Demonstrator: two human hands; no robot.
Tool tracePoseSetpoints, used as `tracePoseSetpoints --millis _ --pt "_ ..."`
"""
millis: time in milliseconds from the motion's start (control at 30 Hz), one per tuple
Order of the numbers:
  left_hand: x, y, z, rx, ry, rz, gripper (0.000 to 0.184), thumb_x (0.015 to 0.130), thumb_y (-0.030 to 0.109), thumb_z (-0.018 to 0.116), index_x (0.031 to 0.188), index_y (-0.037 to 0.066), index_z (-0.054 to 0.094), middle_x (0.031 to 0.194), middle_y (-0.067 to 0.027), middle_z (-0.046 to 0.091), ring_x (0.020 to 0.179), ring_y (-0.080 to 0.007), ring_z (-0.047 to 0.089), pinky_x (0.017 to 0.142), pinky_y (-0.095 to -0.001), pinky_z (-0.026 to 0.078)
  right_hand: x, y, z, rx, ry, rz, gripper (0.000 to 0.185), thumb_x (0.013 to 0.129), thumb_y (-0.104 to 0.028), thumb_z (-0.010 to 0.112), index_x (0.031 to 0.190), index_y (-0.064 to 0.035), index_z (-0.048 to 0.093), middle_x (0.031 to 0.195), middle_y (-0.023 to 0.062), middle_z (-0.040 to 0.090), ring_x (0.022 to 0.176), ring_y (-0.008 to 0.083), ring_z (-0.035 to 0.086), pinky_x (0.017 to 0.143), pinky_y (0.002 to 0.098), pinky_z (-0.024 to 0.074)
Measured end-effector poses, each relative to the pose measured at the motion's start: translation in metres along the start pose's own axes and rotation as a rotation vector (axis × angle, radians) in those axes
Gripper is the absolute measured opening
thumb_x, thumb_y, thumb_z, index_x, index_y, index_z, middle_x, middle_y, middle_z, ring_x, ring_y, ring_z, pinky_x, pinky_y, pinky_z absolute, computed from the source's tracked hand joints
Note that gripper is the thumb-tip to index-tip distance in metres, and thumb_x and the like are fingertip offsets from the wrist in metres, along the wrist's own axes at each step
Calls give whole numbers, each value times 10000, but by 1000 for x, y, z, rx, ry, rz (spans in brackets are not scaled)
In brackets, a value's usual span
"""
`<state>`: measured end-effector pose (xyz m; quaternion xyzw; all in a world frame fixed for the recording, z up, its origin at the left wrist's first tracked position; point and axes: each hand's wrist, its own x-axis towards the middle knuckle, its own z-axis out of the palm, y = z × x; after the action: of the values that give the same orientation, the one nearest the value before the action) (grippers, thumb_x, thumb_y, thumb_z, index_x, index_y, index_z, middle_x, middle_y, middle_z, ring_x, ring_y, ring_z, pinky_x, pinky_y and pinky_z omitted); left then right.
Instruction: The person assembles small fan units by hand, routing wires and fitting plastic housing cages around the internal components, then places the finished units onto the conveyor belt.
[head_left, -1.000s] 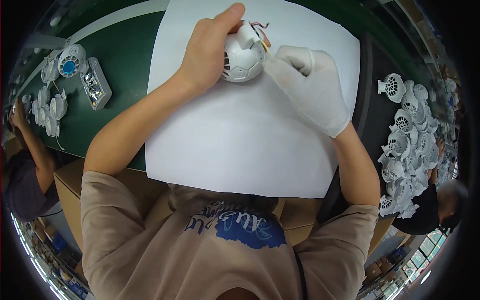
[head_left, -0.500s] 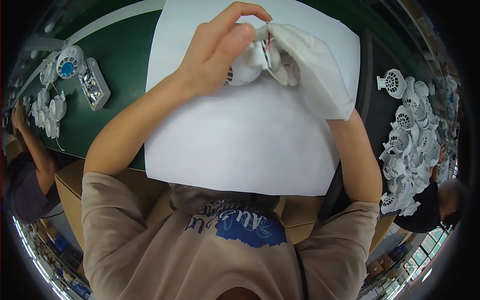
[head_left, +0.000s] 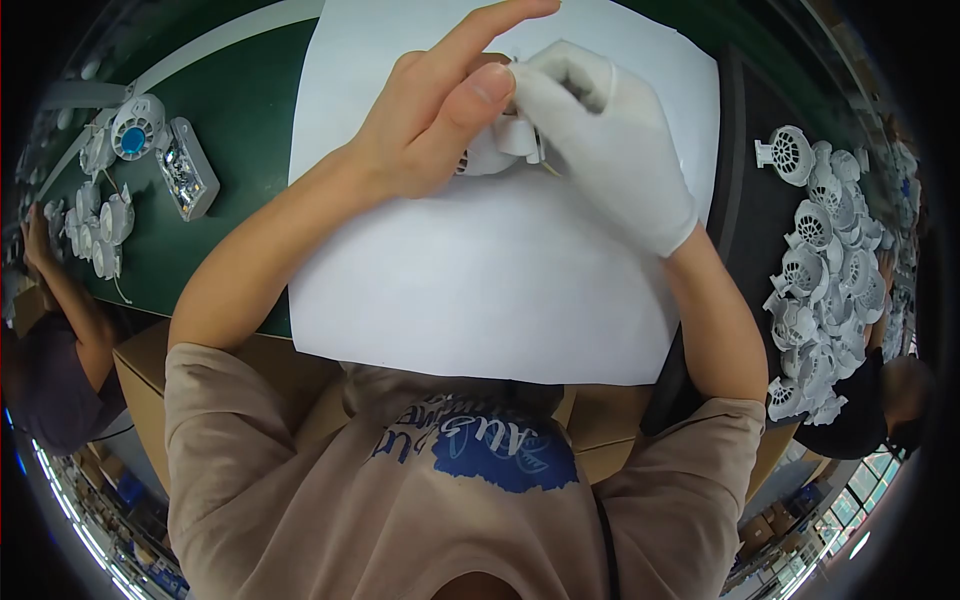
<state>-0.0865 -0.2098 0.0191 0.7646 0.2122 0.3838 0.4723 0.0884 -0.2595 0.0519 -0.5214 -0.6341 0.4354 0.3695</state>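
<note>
A white round plastic housing with vent slots (head_left: 493, 152) is in my bare left hand (head_left: 425, 125), above the white sheet (head_left: 470, 290). The left thumb lies over the housing, and the index finger stretches out past it. My right hand (head_left: 615, 145), in a white glove, has its thumb and index finger pinched together at the housing's upper side, touching the left thumb tip. Whatever is between those gloved fingertips is hidden. A small part of a light wire shows beneath the gloved hand.
At right, many white slotted housings (head_left: 825, 270) lie piled on a black surface (head_left: 745, 190). On the green table (head_left: 245, 130) at left are a white device (head_left: 188, 170), a round unit with a blue centre (head_left: 135, 138) and several white parts (head_left: 100, 225). People sit at both sides.
My right hand has turned over and its fingertips have come together near the left thumb. The left index finger has stretched out further. The red wire seen before is now hidden.
</note>
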Motion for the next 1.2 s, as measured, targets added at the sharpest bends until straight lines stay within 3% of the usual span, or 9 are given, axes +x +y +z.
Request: tracePoseSetpoints --millis 67,233,333,633,733,900,967,1100,1200 --pt "0 -10 6 45 123 133 535 1031 364 369 819 -19 678 680 -49 606 618 -177 578 594 -281 461 -4 4 4 -628 130 -370 131 860 -139 655 763 -60 615 636 46 608 534 174 610 484 322 462" --pt "0 -1 -2 188 -73 -53 614 1052 386 242 1015 -48 675 829 -120 698 774 -211 652 740 -288 498 -18 3 11 -930 59 -468 105 877 -128 634 888 -24 648 669 117 614 544 252 599 479 362 454" --pt "0 -6 11 185 135 101 534 1045 284 322 793 -37 666 685 -136 668 603 -244 622 605 -315 506 -22 5 13 -1050 -2 -528 108 879 -101 596 940 -30 650 716 130 641 569 299 624 498 411 489" --pt "26 -16 -7 340 114 116 471 1040 279 366 869 -38 670 766 -157 692 683 -264 662 658 -342 519 -3 20 14 -876 112 -481 223 912 -180 540 1046 -47 658 762 156 661 676 335 655 628 438 526" --pt "66 -25 -32 439 286 100 408 1025 300 415 1035 -25 662 898 -178 702 814 -293 672 755 -362 521 -6 16 18 -467 65 -62 299 945 -254 496 1083 -50 666 827 176 689 764 358 670 738 443 527" --pt "119 -63 -152 889 454 -130 430 995 368 483 1186 15 639 1098 -202 683 1042 -344 648 922 -392 493 4 26 10 -547 -82 -154 339 956 -306 474 1084 -68 678 882 185 699 817 383 666 796 437 517" --pt "134 -91 -185 1159 355 -361 436 984 390 505 1207 39 636 1174 -197 660 1082 -361 639 947 -418 497 10 26 7 -520 -118 -158 330 956 -303 471 1082 -84 684 892 187 694 823 386 658 796 438 512" --pt "163 -146 -217 1467 170 -323 429 950 359 591 1244 48 615 1222 -192 639 1055 -377 651 952 -448 508 14 27 1 -503 -139 -182 321 957 -303 470 1070 -102 694 905 196 686 832 382 649 801 433 504" --pt "162 -112 -188 1300 112 -383 418 927 313 629 1233 29 615 1226 -212 629 1075 -358 644 955 -403 502 16 25 -9 -486 -142 -172 323 953 -302 462 1041 -98 697 913 199 685 844 377 648 815 436 504"
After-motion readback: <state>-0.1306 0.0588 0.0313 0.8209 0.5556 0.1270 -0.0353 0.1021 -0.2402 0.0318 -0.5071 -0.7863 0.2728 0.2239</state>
